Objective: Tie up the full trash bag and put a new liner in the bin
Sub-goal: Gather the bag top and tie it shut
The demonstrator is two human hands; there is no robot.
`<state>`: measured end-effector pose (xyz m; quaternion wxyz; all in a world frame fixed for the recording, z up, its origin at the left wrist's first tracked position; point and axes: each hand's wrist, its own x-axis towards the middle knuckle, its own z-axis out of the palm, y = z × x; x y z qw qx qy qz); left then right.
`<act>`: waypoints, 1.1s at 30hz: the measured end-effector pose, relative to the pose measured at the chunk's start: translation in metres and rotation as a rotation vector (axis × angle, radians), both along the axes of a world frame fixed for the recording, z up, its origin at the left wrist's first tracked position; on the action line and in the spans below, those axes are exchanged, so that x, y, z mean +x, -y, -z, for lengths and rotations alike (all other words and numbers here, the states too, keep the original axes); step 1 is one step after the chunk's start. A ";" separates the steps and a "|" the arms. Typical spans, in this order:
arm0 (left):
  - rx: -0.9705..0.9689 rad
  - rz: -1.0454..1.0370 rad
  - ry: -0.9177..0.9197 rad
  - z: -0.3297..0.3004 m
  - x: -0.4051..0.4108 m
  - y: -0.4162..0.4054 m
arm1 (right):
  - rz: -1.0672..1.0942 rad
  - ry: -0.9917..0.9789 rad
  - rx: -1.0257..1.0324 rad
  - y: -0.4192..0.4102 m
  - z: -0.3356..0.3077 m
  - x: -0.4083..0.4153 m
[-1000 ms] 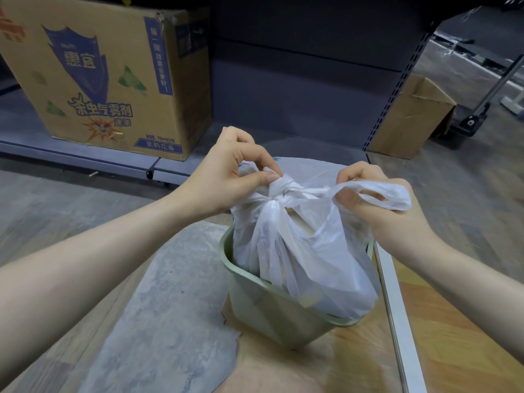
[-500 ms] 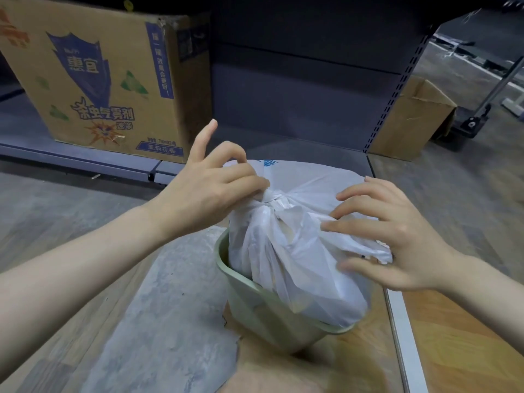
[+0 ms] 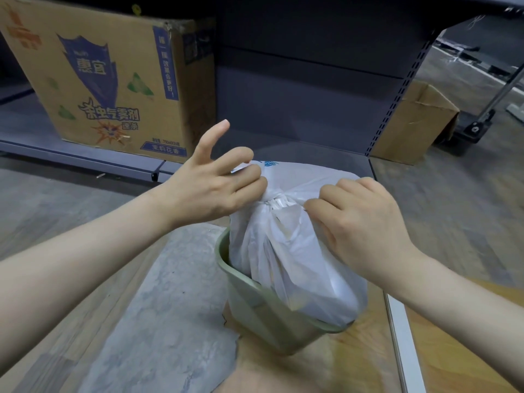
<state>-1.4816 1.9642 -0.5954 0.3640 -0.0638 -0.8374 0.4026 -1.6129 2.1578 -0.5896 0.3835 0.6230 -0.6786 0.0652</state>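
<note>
A full white trash bag (image 3: 286, 259) stands in a pale green bin (image 3: 252, 304) on the floor, its top gathered into a knot (image 3: 276, 201). My left hand (image 3: 209, 185) pinches the bag's plastic just left of the knot, with the index finger sticking up free. My right hand (image 3: 360, 219) has its fingers curled into the plastic right of the knot. The fingertips of both hands are partly hidden in the folds. No new liner is visible.
A large printed cardboard box (image 3: 107, 80) sits on a low dark shelf (image 3: 85, 157) at the back left. A smaller plain box (image 3: 416, 123) stands at the back right beside a wheeled metal frame (image 3: 482, 120). A white strip (image 3: 402, 336) runs along the floor on the right.
My right hand let go of the bag's loose tail, opened, and now has closed on the plastic beside the knot. My left hand stayed at the knot and raised its index finger.
</note>
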 end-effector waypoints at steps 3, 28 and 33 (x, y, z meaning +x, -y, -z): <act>-0.017 0.024 -0.055 0.005 -0.004 0.002 | -0.088 -0.067 -0.026 -0.002 0.004 -0.007; 0.182 0.113 0.063 0.029 -0.006 0.021 | -0.131 0.141 0.082 -0.008 0.012 -0.008; 0.229 0.099 0.130 0.016 -0.003 0.020 | -0.105 0.260 0.132 -0.005 0.005 0.006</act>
